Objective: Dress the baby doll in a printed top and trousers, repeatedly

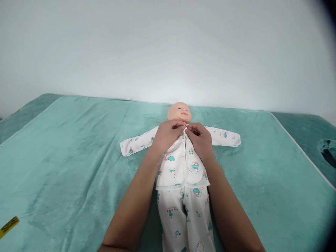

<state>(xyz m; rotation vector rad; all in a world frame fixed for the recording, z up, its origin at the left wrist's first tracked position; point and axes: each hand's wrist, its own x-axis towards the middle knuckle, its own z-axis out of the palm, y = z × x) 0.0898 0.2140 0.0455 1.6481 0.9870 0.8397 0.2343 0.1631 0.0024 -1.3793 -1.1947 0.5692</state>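
A baby doll (180,112) lies on its back, head away from me, on a green blanket. It wears a white printed long-sleeved top (172,171) and matching trousers (173,217). At the doll's neck, my left hand (169,134) pinches the top's collar edge from the left. My right hand (200,140) pinches the collar from the other side, its fingertips almost meeting those of the left. Below my fingers the top's front edges lie together down the middle. My fingers hide any fastener at the collar. Both sleeves stretch out sideways.
The green blanket (65,168) covers the surface, with soft creases on the left. A pale wall (168,52) rises behind it. A yellow strip with dark marks (9,226) shows at the lower left. Something dark and partly clear (328,154) lies at the right edge.
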